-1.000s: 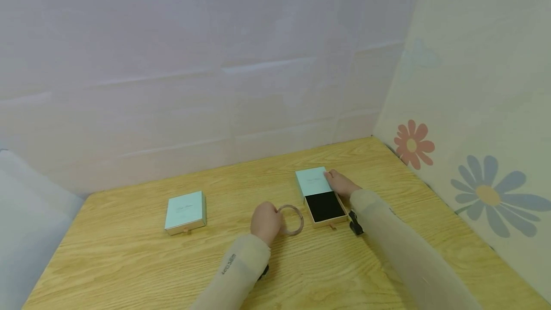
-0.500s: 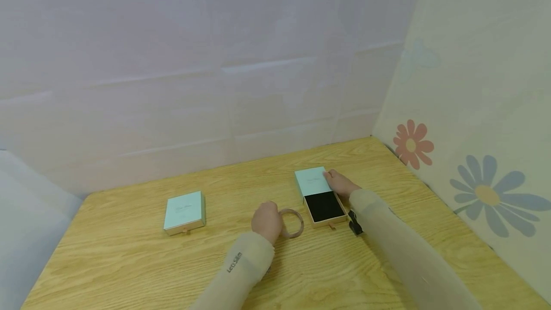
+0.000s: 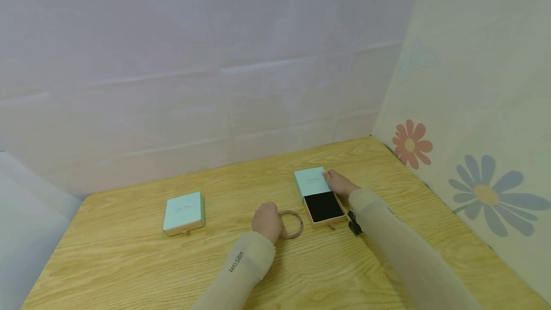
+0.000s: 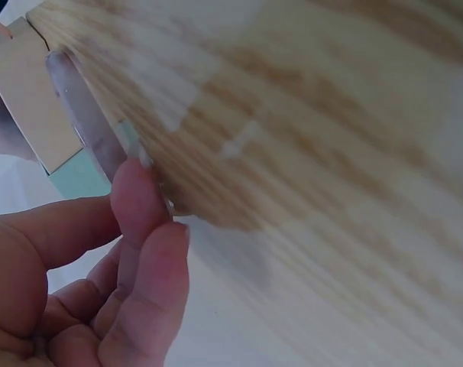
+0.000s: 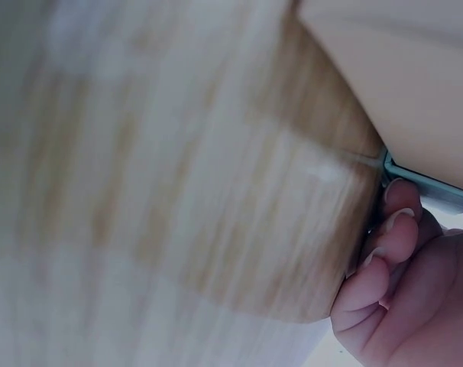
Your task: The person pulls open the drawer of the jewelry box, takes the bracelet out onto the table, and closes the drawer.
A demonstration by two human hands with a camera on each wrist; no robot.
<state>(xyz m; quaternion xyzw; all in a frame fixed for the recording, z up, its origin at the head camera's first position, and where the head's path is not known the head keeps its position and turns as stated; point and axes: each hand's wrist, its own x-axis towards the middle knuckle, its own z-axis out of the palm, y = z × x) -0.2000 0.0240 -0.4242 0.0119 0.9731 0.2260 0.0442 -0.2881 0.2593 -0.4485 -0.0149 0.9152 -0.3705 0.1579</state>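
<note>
Left wrist: our left hand point(image 4: 86, 287) pinches a bangle point(image 4: 92, 115) near the open box point(image 4: 33, 92). Right wrist: our right hand point(image 5: 415, 294) grips that box. Head: the bangle is just left of the box; we'd best pinch lightly, box steady.

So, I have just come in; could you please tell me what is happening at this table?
A person's left hand pinches a round, pinkish-brown bangle. Their right hand grips a square, pale blue cardboard box, whose black-lined, peach-sided drawer is pulled out toward the person. The bangle is beside that drawer, not inside it. A second square, pale blue box, closed, sits farther left on the yellowish wood-grain table.
</note>
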